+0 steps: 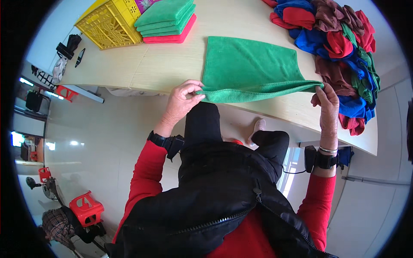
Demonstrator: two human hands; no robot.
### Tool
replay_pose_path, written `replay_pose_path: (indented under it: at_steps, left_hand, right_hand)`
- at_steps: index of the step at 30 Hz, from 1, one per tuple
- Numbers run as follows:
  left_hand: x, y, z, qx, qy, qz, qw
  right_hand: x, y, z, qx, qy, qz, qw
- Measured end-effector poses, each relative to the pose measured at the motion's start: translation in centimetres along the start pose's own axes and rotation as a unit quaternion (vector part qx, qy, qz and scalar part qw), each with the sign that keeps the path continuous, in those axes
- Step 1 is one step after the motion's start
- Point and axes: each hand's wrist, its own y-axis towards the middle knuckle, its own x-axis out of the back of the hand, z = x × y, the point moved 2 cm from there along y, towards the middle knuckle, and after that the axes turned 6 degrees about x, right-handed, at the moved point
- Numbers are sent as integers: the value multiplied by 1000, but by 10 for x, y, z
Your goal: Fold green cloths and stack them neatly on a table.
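Observation:
A green cloth point(251, 69) lies spread on the pale wooden table point(163, 64), its near edge folded over at the table's front. My left hand point(183, 101) pinches the near left corner of the cloth. My right hand point(327, 101) pinches the near right corner. Both hands hold the doubled edge taut along the table's front edge.
A stack of folded green and red cloths point(168, 19) sits at the back left beside a yellow plastic crate point(109, 23). A heap of loose red, blue, brown and green cloths point(344, 47) fills the right side. Red stools point(86, 208) stand on the floor at the left.

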Motion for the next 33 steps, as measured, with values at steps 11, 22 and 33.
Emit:
replay_pose_path:
  at_steps: [11,22,33]
  left_hand:
    - [-13,-5,-22,-18,151,36,988]
    - [15,26,-19,73,-62,-28,995]
    - [125,114,-171,-84,-199,-76,973]
  right_hand:
    - [-3,-9,-4,-16,-1,-19,1000]
    - [7,6,11,13,1,-25,1000]
    - [43,56,144,124,59,-35,990]
